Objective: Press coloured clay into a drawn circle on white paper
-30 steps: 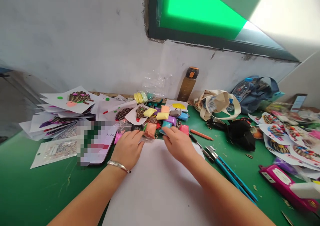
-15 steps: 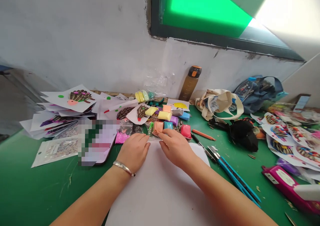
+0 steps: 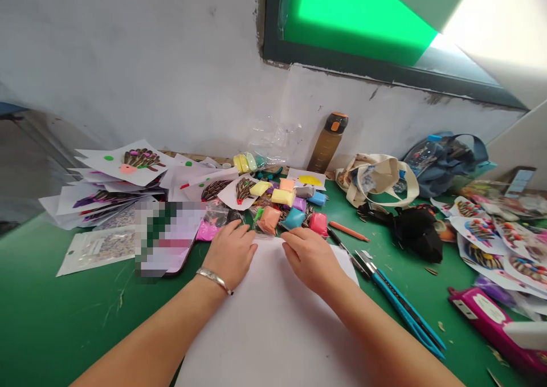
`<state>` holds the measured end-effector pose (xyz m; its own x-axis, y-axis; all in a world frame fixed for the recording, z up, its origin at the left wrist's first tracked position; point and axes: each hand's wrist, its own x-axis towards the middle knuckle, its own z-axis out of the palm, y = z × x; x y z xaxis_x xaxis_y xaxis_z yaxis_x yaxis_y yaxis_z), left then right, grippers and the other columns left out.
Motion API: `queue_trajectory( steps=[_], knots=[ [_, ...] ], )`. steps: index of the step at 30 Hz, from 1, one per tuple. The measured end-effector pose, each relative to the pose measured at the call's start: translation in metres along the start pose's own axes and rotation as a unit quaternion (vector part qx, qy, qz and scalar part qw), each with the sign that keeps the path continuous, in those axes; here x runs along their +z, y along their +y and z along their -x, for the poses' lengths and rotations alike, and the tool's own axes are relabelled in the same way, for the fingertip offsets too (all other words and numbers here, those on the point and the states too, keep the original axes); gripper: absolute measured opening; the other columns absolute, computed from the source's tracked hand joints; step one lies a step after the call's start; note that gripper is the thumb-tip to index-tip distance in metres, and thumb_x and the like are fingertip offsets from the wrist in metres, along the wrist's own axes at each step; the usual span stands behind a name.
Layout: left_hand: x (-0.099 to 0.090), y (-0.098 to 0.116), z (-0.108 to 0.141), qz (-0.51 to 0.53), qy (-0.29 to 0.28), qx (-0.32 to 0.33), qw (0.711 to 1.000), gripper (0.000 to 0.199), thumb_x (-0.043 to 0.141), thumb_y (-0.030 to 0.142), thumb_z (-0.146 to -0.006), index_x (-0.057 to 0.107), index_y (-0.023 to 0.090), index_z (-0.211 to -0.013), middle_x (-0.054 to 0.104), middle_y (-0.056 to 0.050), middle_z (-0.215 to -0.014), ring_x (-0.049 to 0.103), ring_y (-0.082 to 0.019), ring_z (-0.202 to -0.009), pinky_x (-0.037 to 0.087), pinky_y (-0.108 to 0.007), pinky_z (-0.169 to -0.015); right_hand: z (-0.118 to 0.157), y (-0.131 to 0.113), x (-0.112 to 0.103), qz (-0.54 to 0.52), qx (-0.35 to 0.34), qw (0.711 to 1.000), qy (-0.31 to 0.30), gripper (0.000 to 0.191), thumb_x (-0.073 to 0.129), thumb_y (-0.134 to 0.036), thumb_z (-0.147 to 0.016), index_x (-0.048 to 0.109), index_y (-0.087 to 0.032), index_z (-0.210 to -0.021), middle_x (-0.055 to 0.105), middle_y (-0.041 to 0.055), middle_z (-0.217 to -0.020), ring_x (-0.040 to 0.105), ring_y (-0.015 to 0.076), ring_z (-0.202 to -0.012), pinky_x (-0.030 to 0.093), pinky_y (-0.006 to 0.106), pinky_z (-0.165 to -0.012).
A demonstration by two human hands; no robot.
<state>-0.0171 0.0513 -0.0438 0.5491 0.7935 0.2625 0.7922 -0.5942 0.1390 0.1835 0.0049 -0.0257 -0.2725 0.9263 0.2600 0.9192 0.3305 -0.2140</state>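
A sheet of white paper (image 3: 269,324) lies flat before me on the green table. My left hand (image 3: 229,256), with a silver bangle at its wrist, rests at the paper's far left edge, fingers stretched forward and holding nothing. Across from it, my right hand (image 3: 314,259) lies over the far right part of the sheet. Its fingers are loosely extended, close to a blue clay packet (image 3: 294,220); whether they touch it I cannot tell. Between the hands, just beyond the sheet, sit an orange clay packet (image 3: 269,220) and, further right, a red one (image 3: 318,224).
Left are stacked seed pictures (image 3: 141,167), a bag of small beads (image 3: 98,250) and a partly blurred phone (image 3: 182,250). A brown bottle (image 3: 328,145) stands by the wall. Right lie an orange pencil (image 3: 349,231), blue-handled tools (image 3: 405,307) and a magenta device (image 3: 487,318).
My right hand has moved back and slightly right, off the orange packet, which now shows more fully. The left hand stays nearly in place. The view has shifted slightly.
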Motion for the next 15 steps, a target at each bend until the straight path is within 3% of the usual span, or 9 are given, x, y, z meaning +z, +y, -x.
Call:
queue_trajectory(
  steps=[4,7,11,15],
  knots=[
    [0.001,0.004,-0.001,-0.009,-0.014,0.007,1.000,0.029,0.046,0.027,-0.089,0.065,0.017,-0.108,0.066,-0.012,-0.109,0.048,-0.032,-0.115,0.037,-0.048,-0.097,-0.006,0.010,0.007,0.034,0.023,0.999,-0.035,0.025,0.046,-0.019,-0.090,0.065,-0.023,-0.106,0.062,0.0046,-0.082,0.056,0.0179,-0.074,0.037,0.028,-0.064],
    [0.000,0.007,-0.003,-0.013,-0.024,0.004,1.000,0.029,0.045,0.029,-0.090,0.065,0.017,-0.106,0.066,-0.013,-0.107,0.048,-0.032,-0.114,0.037,-0.048,-0.097,-0.010,0.010,0.011,0.043,0.043,0.998,-0.023,0.030,0.043,-0.020,-0.091,0.063,-0.023,-0.113,0.060,0.0054,-0.082,0.055,0.0182,-0.073,0.037,0.028,-0.064],
    [-0.001,0.009,-0.004,-0.019,-0.028,0.002,0.999,0.029,0.043,0.028,-0.090,0.066,0.016,-0.104,0.066,-0.013,-0.104,0.049,-0.033,-0.113,0.036,-0.048,-0.097,-0.015,0.000,0.016,0.055,-0.027,0.998,-0.009,0.049,0.043,-0.013,-0.088,0.047,-0.031,-0.133,0.059,0.0077,-0.104,0.054,0.0201,-0.085,0.039,0.030,-0.073],
    [-0.002,0.009,-0.003,-0.022,-0.025,0.002,0.999,0.029,0.043,0.029,-0.090,0.066,0.016,-0.101,0.066,-0.014,-0.106,0.049,-0.033,-0.113,0.037,-0.048,-0.096,-0.018,-0.001,0.022,0.058,-0.005,0.998,-0.025,0.043,0.045,-0.015,-0.087,0.054,-0.026,-0.128,0.058,0.0099,-0.110,0.055,0.0215,-0.090,0.040,0.032,-0.076]
  ],
)
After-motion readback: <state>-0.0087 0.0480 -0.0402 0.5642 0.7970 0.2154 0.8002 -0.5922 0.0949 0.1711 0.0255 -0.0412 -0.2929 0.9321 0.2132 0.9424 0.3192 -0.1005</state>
